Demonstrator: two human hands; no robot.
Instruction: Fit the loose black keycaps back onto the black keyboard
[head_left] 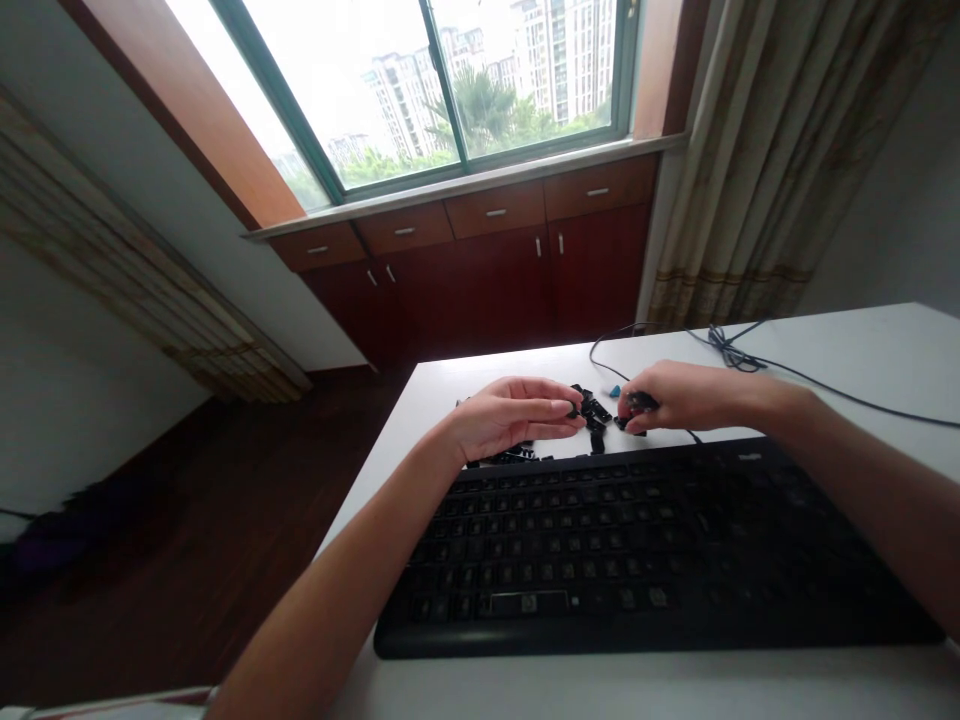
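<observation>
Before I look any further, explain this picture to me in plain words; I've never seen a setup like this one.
There is no machine here, just a person working with two bare hands. The single picture comes from a camera worn on the person's head, looking forward and down, so both forearms reach in from below and from the right.

On the white table lies a large black keyboard. Just beyond it are loose black pieces, a small blue piece and a dark cable.

The left hand pinches a small dark piece. The right hand grips a dark object, too small to make out clearly. Past the table stand cupboards under a window.
</observation>
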